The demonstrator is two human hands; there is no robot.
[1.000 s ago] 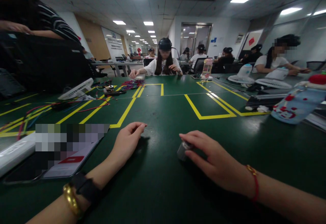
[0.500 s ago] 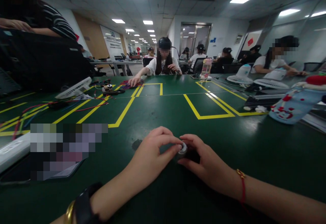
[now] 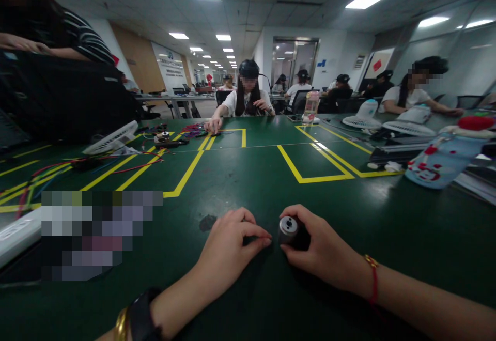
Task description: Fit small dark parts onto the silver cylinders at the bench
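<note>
A short silver metal cylinder (image 3: 287, 231) stands upright on the green table, its pale top face marked by a few dark holes. My right hand (image 3: 315, 237) curves around it from the right, thumb at the near side and fingers at the far side. Just left of the cylinder, apart from it, is my left hand (image 3: 236, 240). Its thumb and index fingertips are pinched together. Whether something tiny sits between those tips cannot be made out.
A power strip (image 3: 19, 230) and a blurred-out flat item (image 3: 104, 232) lie at the left. Wires (image 3: 127, 164) and a white fan (image 3: 112, 138) are beyond them. A blue cup (image 3: 437, 163) stands at the right. Across the table, a person's hand (image 3: 214, 124) touches the tabletop.
My left hand has come away from the cylinder's top, leaving the top face visible. My right hand remains around the cylinder. The person opposite has moved a hand slightly to the right.
</note>
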